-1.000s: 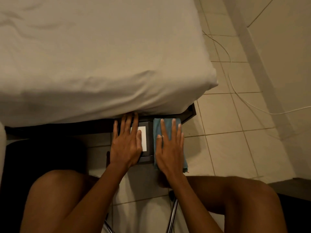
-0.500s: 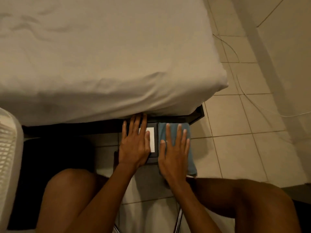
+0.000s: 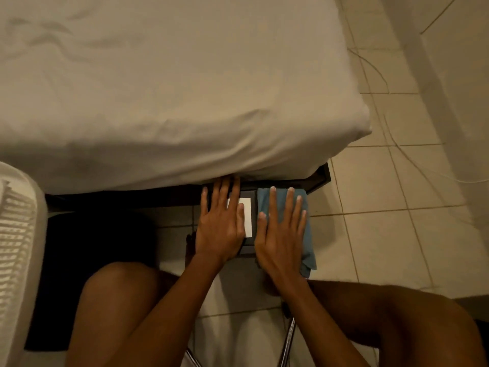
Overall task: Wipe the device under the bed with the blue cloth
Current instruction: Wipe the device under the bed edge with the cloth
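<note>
A dark box-shaped device [image 3: 250,245] with a white label [image 3: 247,217] pokes out from under the bed [image 3: 172,88] onto the tiled floor. My left hand [image 3: 221,229] lies flat on its left part, fingers spread and reaching under the mattress edge. My right hand [image 3: 280,234] presses flat on the blue cloth [image 3: 304,207], which covers the device's right part and hangs over its near right corner. Most of the device is hidden by my hands, the cloth and the mattress.
A white slatted basket [image 3: 18,247] stands at the left edge. The dark bed frame corner [image 3: 321,176] juts out right of the device. Thin white cables [image 3: 397,144] run over the tiles at the right. My knees and chrome chair legs [image 3: 288,337] fill the foreground.
The view has shifted, bringing the white basket in at the left. My right hand has slid slightly toward me on the blue cloth; my left hand stays on the device.
</note>
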Action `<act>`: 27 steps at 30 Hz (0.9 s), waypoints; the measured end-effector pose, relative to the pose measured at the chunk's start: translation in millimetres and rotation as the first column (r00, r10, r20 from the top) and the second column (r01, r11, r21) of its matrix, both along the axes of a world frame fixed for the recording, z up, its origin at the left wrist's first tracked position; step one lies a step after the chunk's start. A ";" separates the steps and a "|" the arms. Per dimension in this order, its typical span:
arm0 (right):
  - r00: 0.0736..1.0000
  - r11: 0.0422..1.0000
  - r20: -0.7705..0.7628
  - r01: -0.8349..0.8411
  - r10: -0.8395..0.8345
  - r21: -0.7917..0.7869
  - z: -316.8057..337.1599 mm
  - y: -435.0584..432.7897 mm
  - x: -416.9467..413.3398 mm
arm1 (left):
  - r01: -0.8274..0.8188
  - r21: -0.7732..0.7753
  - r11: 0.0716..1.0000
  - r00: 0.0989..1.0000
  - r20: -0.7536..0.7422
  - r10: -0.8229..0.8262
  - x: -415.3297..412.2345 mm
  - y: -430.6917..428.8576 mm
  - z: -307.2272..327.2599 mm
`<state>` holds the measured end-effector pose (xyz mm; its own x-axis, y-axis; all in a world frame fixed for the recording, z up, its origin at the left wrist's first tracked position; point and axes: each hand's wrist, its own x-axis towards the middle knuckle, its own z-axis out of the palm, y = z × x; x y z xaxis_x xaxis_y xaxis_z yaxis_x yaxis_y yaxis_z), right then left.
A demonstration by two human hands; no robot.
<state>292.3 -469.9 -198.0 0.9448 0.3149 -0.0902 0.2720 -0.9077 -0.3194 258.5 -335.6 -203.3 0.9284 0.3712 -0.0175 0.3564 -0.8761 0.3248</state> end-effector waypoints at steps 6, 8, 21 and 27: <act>0.994 0.991 -0.022 0.107 -0.106 0.080 2.8 -4.1 27.0 | 0.017 0.020 1.000 1.000 -0.018 -0.016 -0.2 0.6 0.2; 0.995 0.994 0.015 0.102 -0.103 0.045 5.0 -0.9 -1.1 | 0.011 0.014 1.000 1.000 -0.021 -0.011 0.1 1.4 0.0; 0.995 0.997 0.064 0.071 -0.071 0.002 2.1 3.0 -14.0 | 0.007 0.002 1.000 1.000 -0.020 -0.007 1.3 1.1 2.0; 1.000 1.000 0.000 0.007 -0.007 0.021 0.4 -0.5 28.5 | 0.008 0.005 1.000 1.000 -0.011 -0.008 1.6 -1.9 0.8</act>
<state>320.8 -470.4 -197.6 0.9469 0.3105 -0.0835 0.2660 -0.9024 -0.3389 260.0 -337.6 -202.6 0.9312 0.3636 -0.0261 0.3527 -0.8807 0.3161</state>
